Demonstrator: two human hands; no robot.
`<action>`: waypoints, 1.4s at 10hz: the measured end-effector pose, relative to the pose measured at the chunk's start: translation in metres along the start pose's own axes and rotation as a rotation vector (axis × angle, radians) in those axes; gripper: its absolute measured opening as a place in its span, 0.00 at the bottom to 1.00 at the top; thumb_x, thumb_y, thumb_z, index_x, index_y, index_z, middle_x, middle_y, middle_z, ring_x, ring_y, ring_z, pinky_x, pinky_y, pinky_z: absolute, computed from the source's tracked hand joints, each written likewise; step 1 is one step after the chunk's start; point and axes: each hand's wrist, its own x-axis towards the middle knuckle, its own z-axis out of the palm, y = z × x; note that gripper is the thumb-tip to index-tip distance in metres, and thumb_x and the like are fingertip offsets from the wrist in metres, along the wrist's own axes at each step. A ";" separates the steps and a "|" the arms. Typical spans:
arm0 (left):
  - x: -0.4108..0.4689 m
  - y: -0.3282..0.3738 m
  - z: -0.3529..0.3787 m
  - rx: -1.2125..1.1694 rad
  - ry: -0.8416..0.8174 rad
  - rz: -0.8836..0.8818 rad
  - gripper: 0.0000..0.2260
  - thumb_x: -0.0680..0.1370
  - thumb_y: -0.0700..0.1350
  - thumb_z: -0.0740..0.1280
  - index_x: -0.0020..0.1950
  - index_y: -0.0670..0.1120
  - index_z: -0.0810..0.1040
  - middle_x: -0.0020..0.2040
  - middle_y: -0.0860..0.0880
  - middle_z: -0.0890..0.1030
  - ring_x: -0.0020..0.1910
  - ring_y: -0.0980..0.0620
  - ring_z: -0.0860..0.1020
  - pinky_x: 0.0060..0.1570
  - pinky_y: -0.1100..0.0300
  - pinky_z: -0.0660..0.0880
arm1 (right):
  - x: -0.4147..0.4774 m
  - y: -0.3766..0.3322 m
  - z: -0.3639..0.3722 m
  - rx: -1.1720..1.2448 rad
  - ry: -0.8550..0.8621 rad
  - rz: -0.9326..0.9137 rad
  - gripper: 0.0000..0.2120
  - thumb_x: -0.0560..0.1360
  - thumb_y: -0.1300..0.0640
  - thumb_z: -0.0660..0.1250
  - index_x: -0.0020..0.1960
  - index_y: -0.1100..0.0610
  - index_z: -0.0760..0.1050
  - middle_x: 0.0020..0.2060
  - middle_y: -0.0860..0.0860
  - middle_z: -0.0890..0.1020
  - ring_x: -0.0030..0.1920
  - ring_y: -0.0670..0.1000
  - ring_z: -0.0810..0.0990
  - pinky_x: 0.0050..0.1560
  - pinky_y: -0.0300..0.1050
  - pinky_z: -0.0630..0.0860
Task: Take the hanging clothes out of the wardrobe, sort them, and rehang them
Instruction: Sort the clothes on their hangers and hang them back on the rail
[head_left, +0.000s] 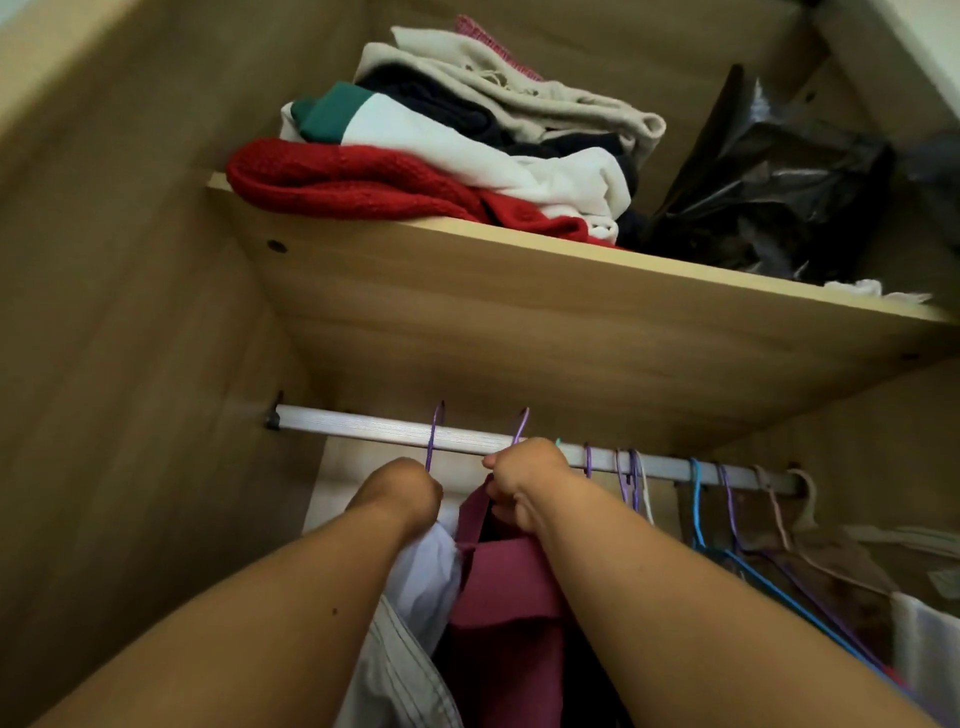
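A silver rail (363, 423) runs across the wardrobe under a wooden shelf. My left hand (400, 491) grips a purple hanger (432, 434) hooked on the rail, with a white garment (426, 577) hanging below it. My right hand (524, 480) grips the neck of a second purple hanger (521, 423) that carries a maroon garment (511, 613). A pale striped garment (395, 675) shows between my forearms. Further right on the rail hang several purple, blue and beige hangers (698, 499), some bare.
The shelf (519, 291) above holds a stack of folded clothes (441, 135), red, white, green, dark and beige, and a black plastic bag (774, 192). Wardrobe side walls (130, 338) close in left and right. A pale fabric item (924, 639) sits at the lower right.
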 end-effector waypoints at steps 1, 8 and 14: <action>0.004 -0.004 0.009 -0.023 0.009 -0.015 0.15 0.81 0.44 0.57 0.58 0.37 0.77 0.57 0.40 0.80 0.57 0.42 0.78 0.45 0.60 0.69 | -0.002 0.004 0.002 0.032 -0.035 0.020 0.13 0.75 0.70 0.60 0.55 0.58 0.72 0.37 0.53 0.70 0.33 0.49 0.70 0.35 0.38 0.72; -0.019 0.017 0.050 -0.055 -0.039 0.127 0.11 0.79 0.41 0.56 0.55 0.39 0.76 0.56 0.41 0.79 0.55 0.41 0.78 0.44 0.58 0.69 | -0.034 0.033 -0.031 -1.019 0.121 -0.086 0.14 0.78 0.62 0.59 0.61 0.64 0.73 0.59 0.60 0.77 0.61 0.59 0.76 0.54 0.47 0.72; -0.074 0.045 0.027 -0.118 -0.139 0.028 0.17 0.80 0.51 0.57 0.45 0.40 0.76 0.49 0.39 0.78 0.45 0.44 0.73 0.40 0.60 0.65 | -0.054 0.025 -0.095 -0.981 -0.207 -0.276 0.20 0.81 0.58 0.57 0.72 0.58 0.65 0.69 0.56 0.71 0.65 0.55 0.73 0.59 0.40 0.70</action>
